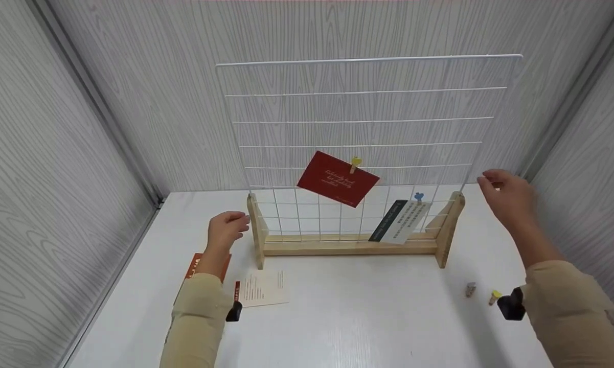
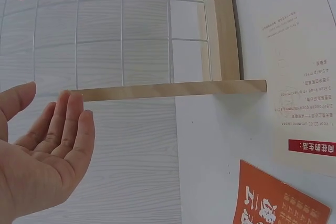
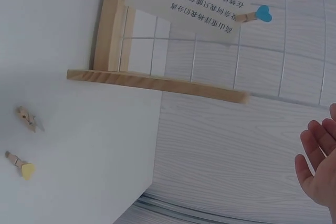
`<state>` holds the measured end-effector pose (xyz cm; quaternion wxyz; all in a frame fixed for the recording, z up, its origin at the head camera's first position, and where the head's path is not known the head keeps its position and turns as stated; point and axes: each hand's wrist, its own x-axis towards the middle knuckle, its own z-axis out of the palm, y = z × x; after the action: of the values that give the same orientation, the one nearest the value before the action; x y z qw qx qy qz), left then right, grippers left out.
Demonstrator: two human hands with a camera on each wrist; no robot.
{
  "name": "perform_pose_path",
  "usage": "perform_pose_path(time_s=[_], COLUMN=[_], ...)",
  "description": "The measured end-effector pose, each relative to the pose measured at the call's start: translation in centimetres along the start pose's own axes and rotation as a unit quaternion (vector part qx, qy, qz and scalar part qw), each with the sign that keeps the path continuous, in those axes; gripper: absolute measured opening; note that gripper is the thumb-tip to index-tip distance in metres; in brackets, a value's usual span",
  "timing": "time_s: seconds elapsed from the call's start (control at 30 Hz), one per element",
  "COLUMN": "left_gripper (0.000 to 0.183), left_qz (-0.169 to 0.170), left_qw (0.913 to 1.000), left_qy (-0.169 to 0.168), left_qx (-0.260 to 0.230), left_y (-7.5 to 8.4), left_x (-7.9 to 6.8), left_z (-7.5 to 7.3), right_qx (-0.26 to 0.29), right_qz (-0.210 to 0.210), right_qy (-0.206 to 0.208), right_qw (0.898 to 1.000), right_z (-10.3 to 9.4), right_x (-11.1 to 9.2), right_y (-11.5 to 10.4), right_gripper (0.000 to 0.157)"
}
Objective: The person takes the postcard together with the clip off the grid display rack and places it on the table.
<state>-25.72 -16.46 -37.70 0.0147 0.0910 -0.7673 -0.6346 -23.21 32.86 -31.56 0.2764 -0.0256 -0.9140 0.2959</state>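
A white wire grid [image 1: 368, 60] stands upright in a wooden base [image 1: 347, 249]. A red card [image 1: 335, 181] hangs tilted on it from a clothespin with a yellow top [image 1: 356, 162]. Lower right, a white card with a dark green band [image 1: 406, 222] hangs aslant from a clothespin with a blue heart [image 3: 262, 13]. My left hand [image 1: 225, 231] is beside the base's left upright, fingers loosely bent and nothing in them. The left wrist view shows its fingertips [image 2: 73, 98] close by that upright's tip. My right hand [image 1: 511, 197], relaxed and holding nothing, is off the grid's right edge.
On the white table, a cream card [image 1: 267, 289] lies in front of the base at left, beside an orange card [image 2: 278, 198] partly behind my left forearm. Two small clothespins lie at right: a greyish one [image 1: 470, 290] and a yellow-topped one [image 1: 494, 297]. Panels enclose the table.
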Motion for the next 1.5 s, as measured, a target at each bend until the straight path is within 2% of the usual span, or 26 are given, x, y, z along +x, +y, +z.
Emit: perform_pose_path(time_s=[0.17,0.4,0.8,1.3,1.5], left_gripper=[0.033,0.03,0.029,0.029,0.026], left_qz=[0.0,0.014,0.046,0.055,0.058], left_qw=[0.9998,0.9983,0.9972,0.9953,0.9943], left_qy=[-0.006,-0.012,-0.037,-0.055,-0.057], left_qx=[-0.017,-0.054,-0.046,-0.057,-0.069], left_y=[0.6,1.2,2.2,2.9,2.9], left_x=[0.0,0.4,0.4,0.4,0.2], left_z=[0.5,1.5,3.0,5.5,6.6], right_qx=[0.011,0.031,0.064,0.103,0.124], right_qz=[-0.008,-0.045,-0.089,-0.119,-0.105], right_qy=[-0.004,0.001,0.011,0.019,0.009], right_qw=[1.0,0.998,0.994,0.987,0.987], right_z=[0.1,0.9,2.2,4.3,5.1], right_x=[0.5,1.1,1.5,1.9,1.8], right_y=[-1.5,-3.4,-6.5,-9.8,-10.6], right_gripper=[0.035,0.029,0.023,0.02,0.021])
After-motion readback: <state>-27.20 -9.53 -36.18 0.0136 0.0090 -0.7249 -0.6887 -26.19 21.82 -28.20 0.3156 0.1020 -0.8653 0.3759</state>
